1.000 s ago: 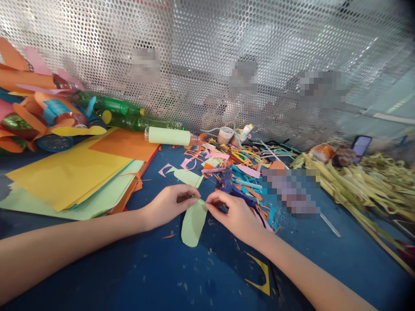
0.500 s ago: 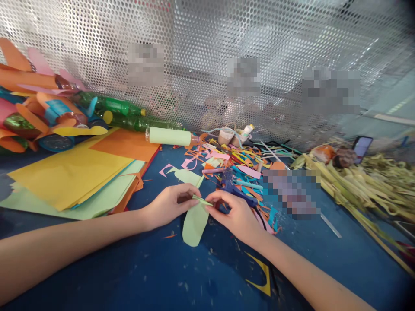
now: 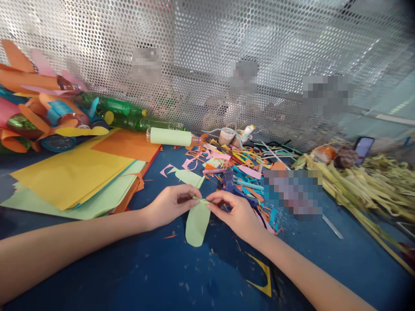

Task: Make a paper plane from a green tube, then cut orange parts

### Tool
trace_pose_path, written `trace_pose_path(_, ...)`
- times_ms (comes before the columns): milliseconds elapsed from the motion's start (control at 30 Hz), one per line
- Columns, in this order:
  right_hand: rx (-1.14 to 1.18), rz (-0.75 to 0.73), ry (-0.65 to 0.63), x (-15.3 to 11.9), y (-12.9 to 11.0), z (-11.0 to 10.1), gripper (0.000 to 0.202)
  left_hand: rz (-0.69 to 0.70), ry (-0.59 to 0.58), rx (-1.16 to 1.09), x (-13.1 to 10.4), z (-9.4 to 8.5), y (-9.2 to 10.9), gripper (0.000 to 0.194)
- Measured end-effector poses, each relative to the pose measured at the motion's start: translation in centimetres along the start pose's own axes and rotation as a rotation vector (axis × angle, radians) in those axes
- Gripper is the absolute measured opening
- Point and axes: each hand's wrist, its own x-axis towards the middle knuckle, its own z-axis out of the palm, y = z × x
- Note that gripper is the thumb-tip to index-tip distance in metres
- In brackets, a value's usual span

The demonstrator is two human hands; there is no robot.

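Note:
A light green paper piece [image 3: 197,224] with a rounded lower end hangs between my hands over the blue table. My left hand [image 3: 173,206] pinches the left side of its narrow folded top edge, thumb against fingers. On the right side of that same edge, my right hand [image 3: 232,212] pinches the paper between thumb and fingertips. Just behind the hands lies another light green paper scrap [image 3: 188,176]. A bottle wrapped in light green paper [image 3: 170,136] rests on its side farther back.
Coloured paper sheets [image 3: 74,168] are stacked at left, with paper-decorated bottles [image 3: 68,114] behind. Paper scraps [image 3: 249,172] and dark blue scissors [image 3: 238,190] lie right of centre. A yellow scrap [image 3: 266,276] is near the front; dried husks [image 3: 350,185] and a phone [image 3: 363,149] are at right.
The green piece's lower end has swung slightly right, and its folded top edge has tilted, showing less of its upper side. Both hands keep their pinch.

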Motion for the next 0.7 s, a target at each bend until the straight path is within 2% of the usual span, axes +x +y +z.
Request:
trace_pose_path(267,0.085,-0.026,-0.022,0.0,-0.2,0.0,0.011,0.019,0.013,-0.005,-0.1,-0.1,0.2,0.013)
trace_pose_path(500,0.196,0.028,-0.051,0.1,0.0,-0.2,0.012,0.025,0.053,-0.060,-0.3,-0.1,0.6,0.012)
trace_pose_path(700,0.297,0.054,-0.028,0.2,0.8,-0.1,0.015,0.001,0.050,-0.205,0.1,-0.3,0.6,0.009)
